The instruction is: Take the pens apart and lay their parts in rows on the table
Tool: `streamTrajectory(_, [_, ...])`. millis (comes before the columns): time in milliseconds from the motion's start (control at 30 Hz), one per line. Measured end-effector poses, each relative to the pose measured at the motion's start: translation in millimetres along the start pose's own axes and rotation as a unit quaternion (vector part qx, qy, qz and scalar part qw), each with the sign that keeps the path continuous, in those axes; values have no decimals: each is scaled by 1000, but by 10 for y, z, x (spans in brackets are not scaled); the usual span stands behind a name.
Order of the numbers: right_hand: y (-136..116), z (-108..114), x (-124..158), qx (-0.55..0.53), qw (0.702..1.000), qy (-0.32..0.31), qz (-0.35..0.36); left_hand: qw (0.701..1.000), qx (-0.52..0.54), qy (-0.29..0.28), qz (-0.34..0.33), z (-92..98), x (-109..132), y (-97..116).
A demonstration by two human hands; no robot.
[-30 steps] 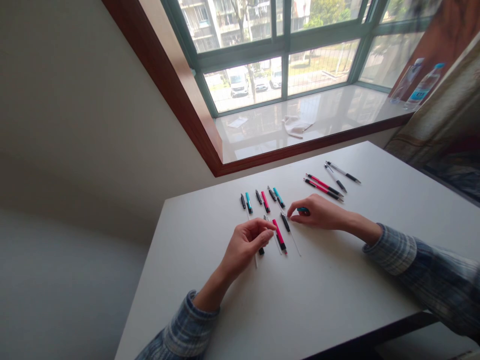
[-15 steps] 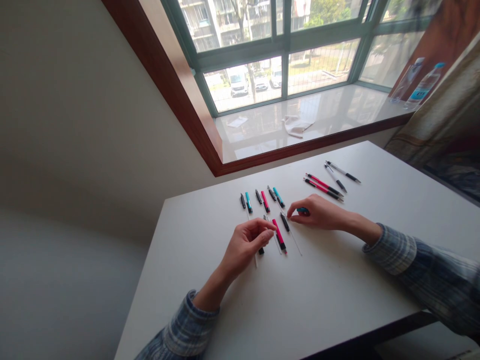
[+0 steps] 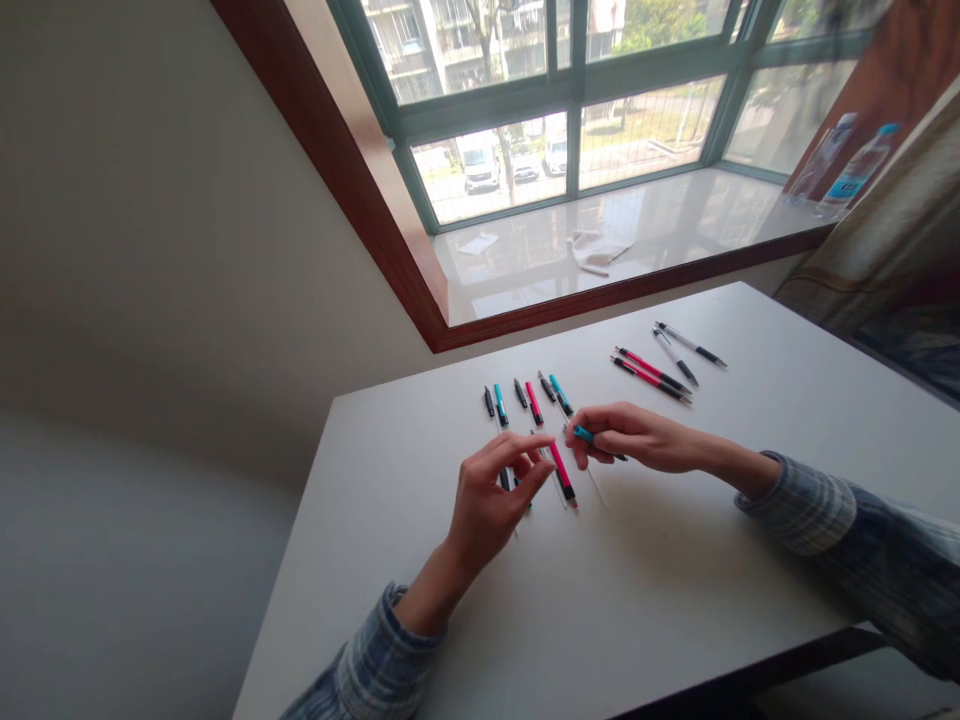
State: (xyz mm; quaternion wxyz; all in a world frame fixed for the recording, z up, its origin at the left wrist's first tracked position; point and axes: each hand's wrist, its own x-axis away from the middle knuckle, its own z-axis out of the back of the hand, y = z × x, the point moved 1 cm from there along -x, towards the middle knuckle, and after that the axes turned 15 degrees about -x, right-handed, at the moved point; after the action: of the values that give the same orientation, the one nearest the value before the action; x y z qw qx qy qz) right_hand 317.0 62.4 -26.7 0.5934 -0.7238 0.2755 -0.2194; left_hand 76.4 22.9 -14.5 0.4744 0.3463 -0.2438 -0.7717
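Observation:
My right hand (image 3: 637,437) is closed around a teal pen barrel (image 3: 583,433), whose dark end shows below the fingers. My left hand (image 3: 491,490) hovers over the pen parts, thumb and index finger apart with nothing visible between them. Just beside its fingertips lies a pink pen barrel (image 3: 561,470) with a black grip. A thin white refill (image 3: 597,488) lies beneath the right fingertips. Behind the hands are another teal barrel (image 3: 501,402), a pink barrel (image 3: 533,402) and a black pen part (image 3: 489,402). Some parts are hidden under my left hand.
Two red pens (image 3: 651,379) and two white-and-black pens (image 3: 690,344) lie farther back on the white table (image 3: 660,580). Beyond the table is a windowsill (image 3: 525,270) with a cloth (image 3: 598,250) and two plastic bottles (image 3: 859,172).
My right hand has turned and shifted slightly left, bringing the teal barrel to its fingertips. The thumb and index finger of my left hand have spread apart.

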Motion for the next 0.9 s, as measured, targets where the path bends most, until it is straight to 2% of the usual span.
streamTrajectory(100, [42,-28,-4,-45,998,-36,-19,999,0,-19,-30,-29,12,7])
streamTrajectory(267, [44,-82,20,-79,993,-77,-46,997,20,-64,-31,-60,25,7])
streamTrajectory(433, [38,-137,16,-111,989,-85,-54,998,32,-39,-23,-38,29,34])
streamTrajectory(500, [51,-129,1,-97,993,-54,-50,999,42,-9,8,-29,22,32])
streamTrajectory(633, [72,-49,-33,-65,995,74,12,989,103,40,102,-30,-7,-7])
streamTrajectory(767, [77,17,-38,-85,981,161,64,977,144,18,155,-76,-10,-22])
streamTrajectory(900, [91,22,-28,-129,973,162,100,969,176,-16,172,-148,20,3])
